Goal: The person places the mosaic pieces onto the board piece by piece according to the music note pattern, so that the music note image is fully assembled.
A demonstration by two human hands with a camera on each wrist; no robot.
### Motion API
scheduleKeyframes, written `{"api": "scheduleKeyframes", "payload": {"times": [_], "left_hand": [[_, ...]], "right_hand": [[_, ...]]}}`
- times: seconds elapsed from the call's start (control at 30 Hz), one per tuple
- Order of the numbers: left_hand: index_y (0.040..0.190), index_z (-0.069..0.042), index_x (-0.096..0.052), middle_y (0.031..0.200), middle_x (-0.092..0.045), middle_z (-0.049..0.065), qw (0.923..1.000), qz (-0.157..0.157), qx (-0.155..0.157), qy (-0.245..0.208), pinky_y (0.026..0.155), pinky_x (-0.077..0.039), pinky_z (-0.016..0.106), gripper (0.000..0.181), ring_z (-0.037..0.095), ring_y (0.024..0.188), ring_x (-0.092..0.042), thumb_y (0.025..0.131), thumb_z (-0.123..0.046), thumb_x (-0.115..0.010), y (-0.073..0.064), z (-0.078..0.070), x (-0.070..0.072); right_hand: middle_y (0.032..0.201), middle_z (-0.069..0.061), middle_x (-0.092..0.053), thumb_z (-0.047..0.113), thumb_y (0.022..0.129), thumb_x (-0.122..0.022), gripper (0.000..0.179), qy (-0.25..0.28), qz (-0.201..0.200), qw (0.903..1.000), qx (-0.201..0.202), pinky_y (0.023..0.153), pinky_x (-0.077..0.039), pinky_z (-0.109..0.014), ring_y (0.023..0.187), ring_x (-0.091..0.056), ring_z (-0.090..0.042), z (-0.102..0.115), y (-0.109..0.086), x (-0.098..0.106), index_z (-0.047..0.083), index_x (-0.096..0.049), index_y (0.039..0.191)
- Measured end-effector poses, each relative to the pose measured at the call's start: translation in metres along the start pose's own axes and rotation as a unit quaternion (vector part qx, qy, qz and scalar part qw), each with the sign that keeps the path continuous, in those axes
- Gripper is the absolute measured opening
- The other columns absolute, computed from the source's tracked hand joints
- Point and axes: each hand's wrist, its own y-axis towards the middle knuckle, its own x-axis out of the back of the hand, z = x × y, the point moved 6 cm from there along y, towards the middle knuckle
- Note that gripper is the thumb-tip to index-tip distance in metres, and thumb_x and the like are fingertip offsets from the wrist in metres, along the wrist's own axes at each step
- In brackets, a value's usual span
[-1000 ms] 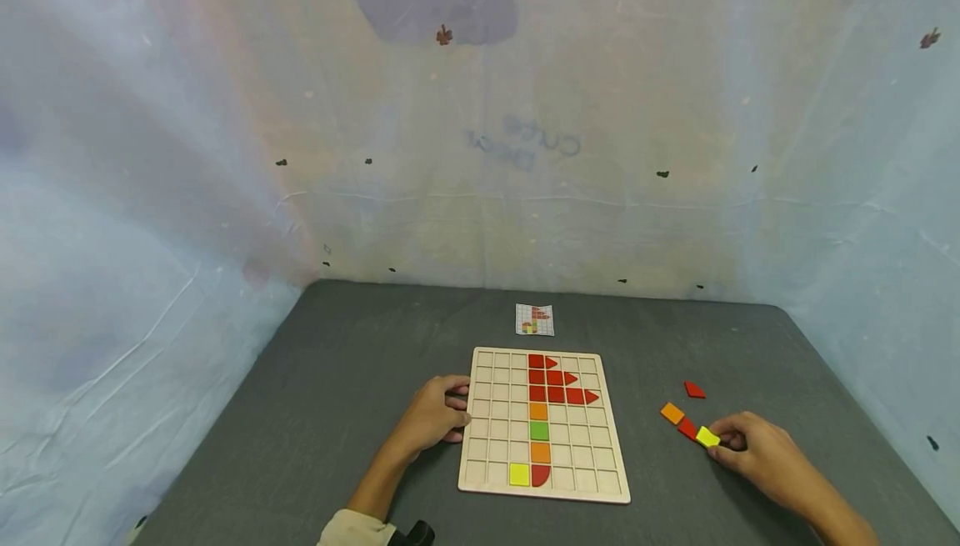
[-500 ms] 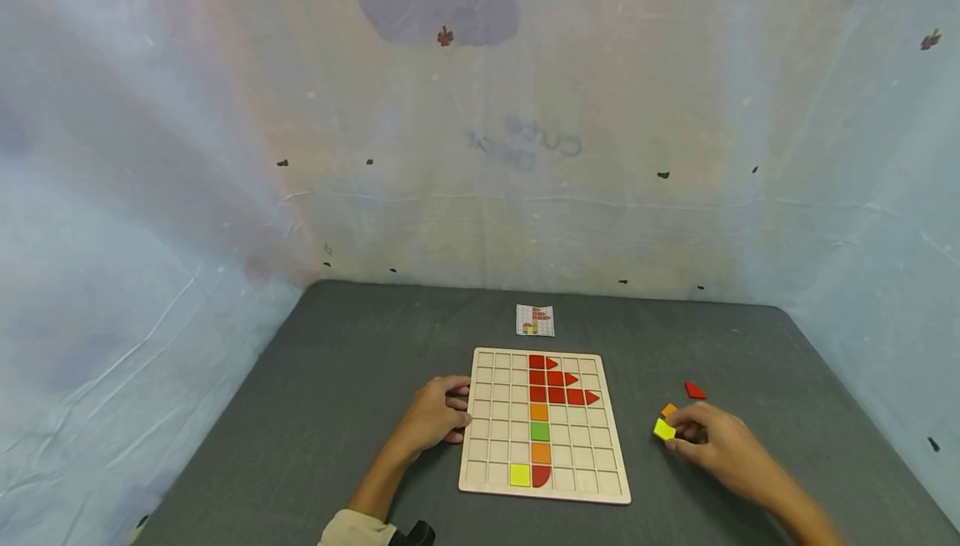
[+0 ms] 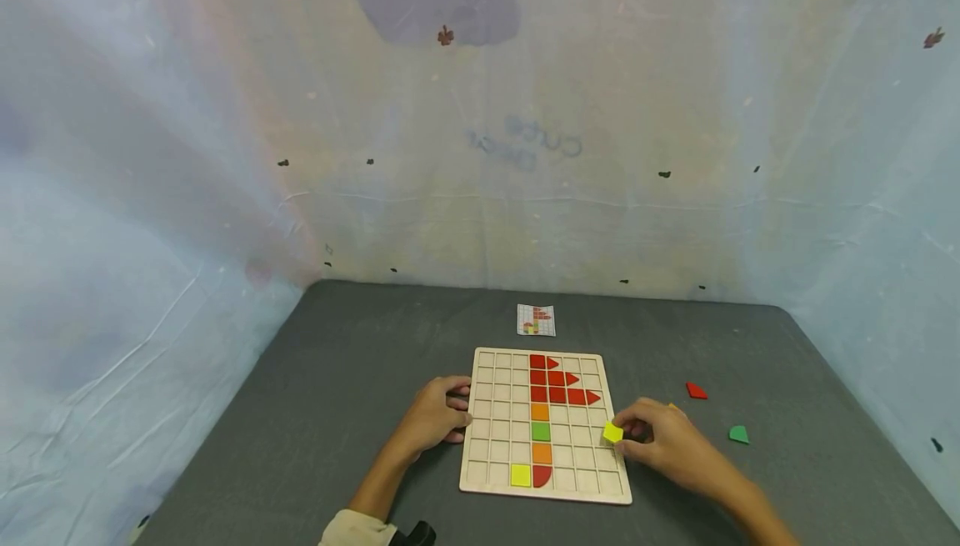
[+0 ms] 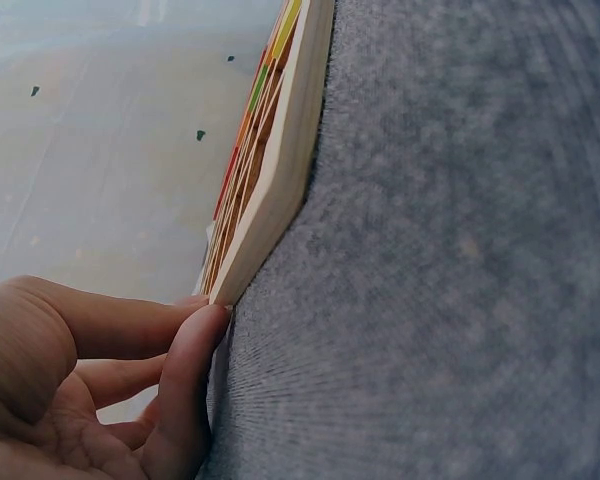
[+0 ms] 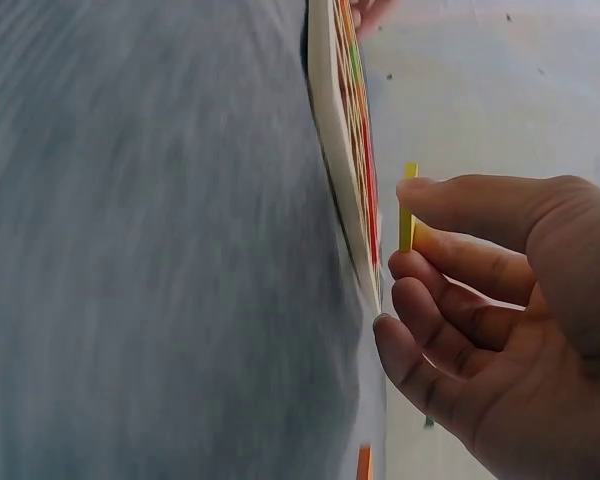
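My right hand (image 3: 670, 444) pinches a small yellow square tile (image 3: 612, 433) between thumb and fingertips, over the right edge of the wooden grid board (image 3: 491, 429). In the right wrist view the yellow tile (image 5: 408, 208) is seen edge-on. At the board's left edge, my left hand (image 3: 435, 414) holds the rim; the left wrist view shows thumb and finger pinching the board (image 4: 280, 170). On the board, red squares and triangles (image 3: 556, 395) fill the upper rows. Below run an orange tile (image 3: 540, 412), a green tile (image 3: 540, 432), another orange, a red rounded piece (image 3: 542, 476) and a yellow square (image 3: 521, 475).
A small printed pattern card (image 3: 536, 320) lies behind the board. To the right on the dark table (image 3: 375, 346) are a red piece (image 3: 697, 391) and a green piece (image 3: 738, 435). An orange tile (image 5: 365, 463) is mostly hidden behind my right hand in the head view.
My right hand has carried the yellow tile left from the loose pieces to the board's right edge. The green piece has come into sight. My left hand has stayed still.
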Motion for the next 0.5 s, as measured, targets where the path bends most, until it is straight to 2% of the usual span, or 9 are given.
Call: {"api": "scheduleKeyframes", "payload": {"times": [0.23,0.5], "left_hand": [[0.146,0.008,-0.057,0.132,-0.060,0.019,1.0000,-0.001,0.003,0.003,0.063,-0.065,0.036,0.061,0.027,0.107,-0.066,0.087,0.007,-0.074,0.000,0.000,0.001],[0.146,0.006,-0.057,0.132,-0.061,0.019,1.0000,0.000,0.004,0.002,0.063,-0.065,0.036,0.062,0.026,0.106,-0.066,0.087,0.007,-0.075,0.001,0.001,0.000]], "right_hand": [[0.099,0.005,-0.065,0.020,0.092,-0.084,0.021,0.033,0.044,0.9983,0.019,0.069,-0.052,-0.024,0.083,-0.057,-0.004,0.020,0.015,-0.018,0.011,-0.074,0.109],[0.097,0.003,-0.065,0.018,0.091,-0.084,0.020,0.039,0.057,0.9963,0.050,0.072,-0.054,-0.024,0.085,-0.059,-0.010,0.039,0.031,-0.036,0.012,-0.075,0.107]]}}
